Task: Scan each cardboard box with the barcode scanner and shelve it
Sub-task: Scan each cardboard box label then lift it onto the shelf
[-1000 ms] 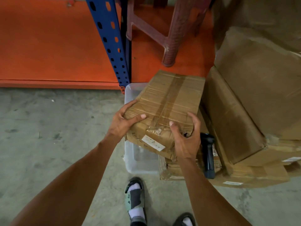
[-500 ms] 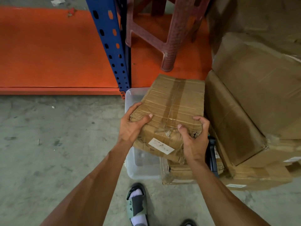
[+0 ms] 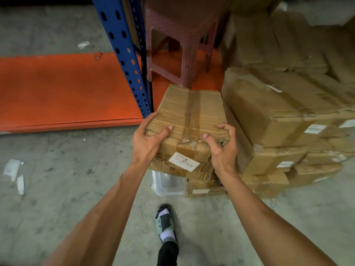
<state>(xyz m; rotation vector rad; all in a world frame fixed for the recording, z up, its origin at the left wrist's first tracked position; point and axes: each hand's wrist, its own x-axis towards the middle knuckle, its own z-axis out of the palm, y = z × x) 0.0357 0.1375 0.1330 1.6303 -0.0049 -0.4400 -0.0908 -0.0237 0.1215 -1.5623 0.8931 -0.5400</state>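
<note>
Cardboard box (image 3: 192, 120) gripped at near corners, left hand (image 3: 148, 143), right hand (image 3: 222, 148), fingers curled

White labels (image 3: 184, 161) on the boxes (image 3: 192, 116) are illegible.

The cardboard box (image 3: 192, 116) is dull tan with a darker brown tape stripe down its top and a white label (image 3: 184, 161) bearing dark scribbles — the stacked boxes (image 3: 269, 120) at 3 o'clock share that tan, with white barcode stickers. At 9 o'clock the shelf (image 3: 67, 89) is bright orange, its upright post (image 3: 123, 54) deep blue with a pattern of dark punched holes. The stool (image 3: 178, 45) at 12 o'clock is reddish-brown with a woven texture — the floor (image 3: 57, 179) mottled grey-green, and the sandal (image 3: 164, 223) pale green and black over a white sock.
</note>
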